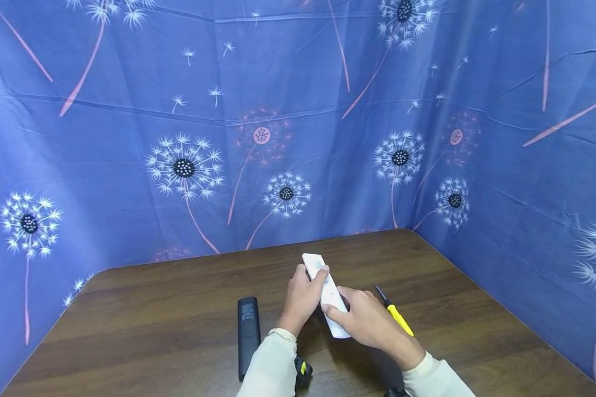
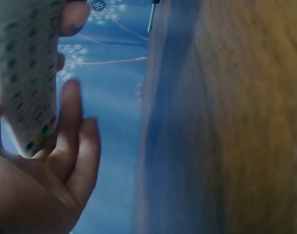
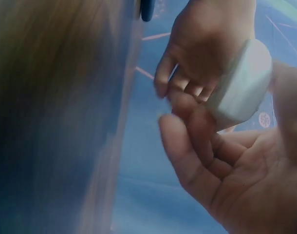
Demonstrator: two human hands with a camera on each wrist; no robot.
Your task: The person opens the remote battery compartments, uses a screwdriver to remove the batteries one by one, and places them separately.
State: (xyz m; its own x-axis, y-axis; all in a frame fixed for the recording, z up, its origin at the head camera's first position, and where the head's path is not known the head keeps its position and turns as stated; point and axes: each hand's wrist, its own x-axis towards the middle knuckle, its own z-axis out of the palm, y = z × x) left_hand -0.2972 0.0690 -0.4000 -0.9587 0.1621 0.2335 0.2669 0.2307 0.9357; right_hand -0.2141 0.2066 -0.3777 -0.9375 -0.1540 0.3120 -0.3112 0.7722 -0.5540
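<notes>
In the head view, both hands gripped the white remote (image 1: 331,295) above the surface: the left hand (image 1: 302,296) had its thumb over the back, and the right hand (image 1: 368,318) pinched the lower end between thumb and fingers. The black remote (image 1: 249,336) lay back up, left of the hands, well in from the left edge of the surface (image 1: 154,325). The screwdriver (image 1: 398,317) lay just beside the right hand, its tip angled toward the far edge. Judging by this, taking up the white remote was done; setting it down was not. Both other things lay apart from the fingers, and whether the white remote's back cover was loose could not be told.

In the left wrist view, its buttons faced away from the thumb side, blurred, with coloured ones near the left palm.

In the right wrist view, its blank end stood between the hands, with no opening visible there.
</notes>
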